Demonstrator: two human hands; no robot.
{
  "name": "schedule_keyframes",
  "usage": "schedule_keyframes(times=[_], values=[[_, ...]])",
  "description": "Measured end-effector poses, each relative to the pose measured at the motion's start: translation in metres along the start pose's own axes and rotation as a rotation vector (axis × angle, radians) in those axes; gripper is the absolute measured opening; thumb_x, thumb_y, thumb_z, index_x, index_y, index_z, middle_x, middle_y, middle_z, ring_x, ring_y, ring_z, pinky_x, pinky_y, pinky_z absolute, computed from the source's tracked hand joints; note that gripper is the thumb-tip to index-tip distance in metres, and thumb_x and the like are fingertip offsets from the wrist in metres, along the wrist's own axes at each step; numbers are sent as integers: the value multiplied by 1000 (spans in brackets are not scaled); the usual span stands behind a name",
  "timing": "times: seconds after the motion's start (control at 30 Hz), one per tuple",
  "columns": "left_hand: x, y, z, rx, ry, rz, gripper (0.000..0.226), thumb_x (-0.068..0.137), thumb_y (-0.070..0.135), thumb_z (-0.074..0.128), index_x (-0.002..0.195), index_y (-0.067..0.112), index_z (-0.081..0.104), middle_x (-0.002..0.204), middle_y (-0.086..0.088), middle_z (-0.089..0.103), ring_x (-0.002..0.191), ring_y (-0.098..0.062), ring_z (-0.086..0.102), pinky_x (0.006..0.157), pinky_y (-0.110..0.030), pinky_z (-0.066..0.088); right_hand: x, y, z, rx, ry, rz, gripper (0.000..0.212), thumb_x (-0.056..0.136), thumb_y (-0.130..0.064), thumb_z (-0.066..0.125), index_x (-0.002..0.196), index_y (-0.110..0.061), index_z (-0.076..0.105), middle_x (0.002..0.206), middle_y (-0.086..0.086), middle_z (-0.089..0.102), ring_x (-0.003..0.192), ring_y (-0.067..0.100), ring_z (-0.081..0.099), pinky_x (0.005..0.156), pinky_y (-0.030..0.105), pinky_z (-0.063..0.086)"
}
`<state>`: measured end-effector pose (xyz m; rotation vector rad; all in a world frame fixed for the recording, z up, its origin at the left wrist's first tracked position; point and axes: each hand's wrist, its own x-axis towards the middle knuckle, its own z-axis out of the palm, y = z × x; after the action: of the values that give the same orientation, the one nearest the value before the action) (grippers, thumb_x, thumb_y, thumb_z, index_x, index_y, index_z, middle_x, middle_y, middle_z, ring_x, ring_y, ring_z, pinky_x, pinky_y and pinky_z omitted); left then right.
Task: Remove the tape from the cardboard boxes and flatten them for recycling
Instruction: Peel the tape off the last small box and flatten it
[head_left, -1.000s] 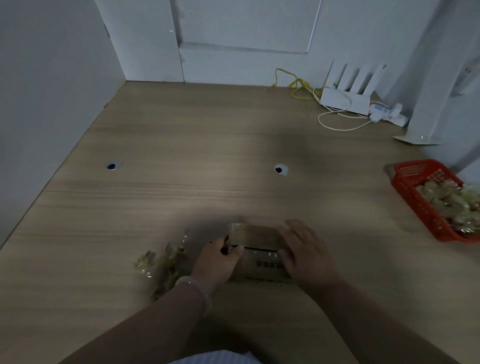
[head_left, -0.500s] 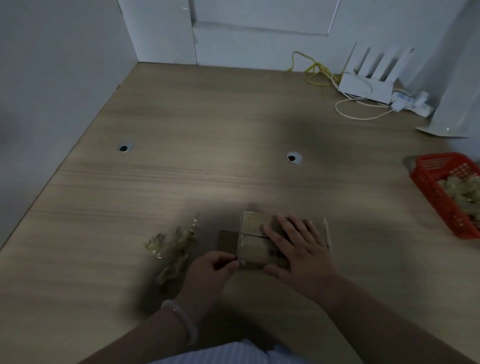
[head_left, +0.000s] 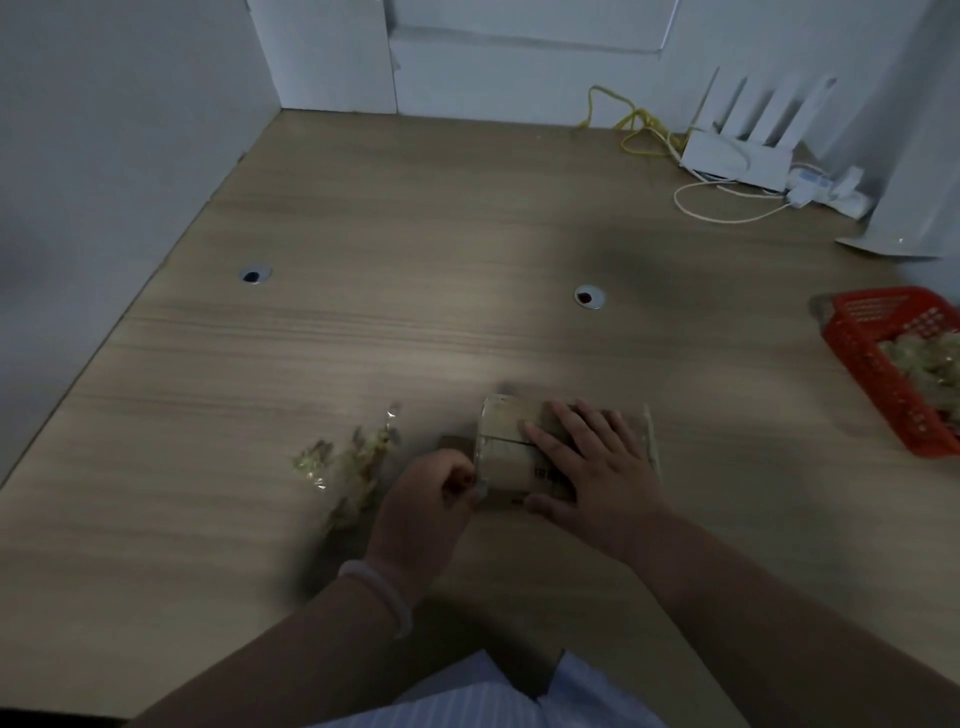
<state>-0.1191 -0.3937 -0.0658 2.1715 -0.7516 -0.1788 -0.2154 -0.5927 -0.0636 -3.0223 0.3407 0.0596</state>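
Our small brown cardboard box (head_left: 506, 457) sits near us on the wooden table (head_left: 415, 312), not flat yet. Our right hand (head_left: 597, 478) presses it, fingers straight. Our left hand (head_left: 426, 504) curls at its left edge; we cannot tell if it pinches tape. Left of it lie crumpled clear tape scraps (head_left: 348, 462).

A white router (head_left: 737, 158) stood at the desk's (head_left: 415, 218) far right corner, a yellow cable (head_left: 638, 122) just beside it. A red basket (head_left: 862, 364) sat at the right edge.
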Motion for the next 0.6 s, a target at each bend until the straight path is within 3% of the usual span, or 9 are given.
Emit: schedule_keyframes(times=[0.07, 0.13, 0.3, 0.5, 0.6], values=[[0, 2, -3, 37, -5, 131, 13, 77, 17, 75, 84, 18, 64, 84, 7, 59, 82, -9, 54, 73, -19, 42, 0, -1, -1, 9, 5, -1, 80, 76, -82, 21, 148, -48, 14, 161, -5, 11, 148, 19, 3, 120, 41, -1], [2, 2, -7, 70, -24, 239, 6, 82, 16, 71, 83, 13, 67, 87, 2, 61, 85, -15, 57, 78, -27, 46, -1, -2, -2, 21, 10, 1, 79, 76, -82, 22, 148, -48, 17, 160, -5, 13, 148, 19, 5, 120, 41, 0], [1, 2, -12, 98, -45, 339, 6, 83, 15, 67, 79, 10, 69, 89, -2, 63, 86, -12, 56, 78, -27, 46, -7, -3, -2, 57, 22, 2, 79, 75, -82, 23, 146, -48, 22, 159, -6, 17, 148, 18, 8, 120, 40, 1], [-10, -3, -15, 20, -111, 267, 10, 83, 20, 65, 79, 11, 66, 87, 2, 66, 85, -10, 60, 78, -18, 43, -22, -5, 0, 60, 44, -30, 75, 78, -80, 30, 146, -47, 25, 159, -4, 20, 147, 19, 13, 119, 44, 11], [-11, -3, -17, -29, -58, 134, 9, 82, 22, 64, 77, 14, 65, 75, 10, 63, 72, 0, 55, 67, -5, 35, -26, -6, -1, 55, 30, -49, 75, 79, -80, 30, 146, -46, 27, 159, -3, 20, 147, 21, 14, 119, 43, 9]])
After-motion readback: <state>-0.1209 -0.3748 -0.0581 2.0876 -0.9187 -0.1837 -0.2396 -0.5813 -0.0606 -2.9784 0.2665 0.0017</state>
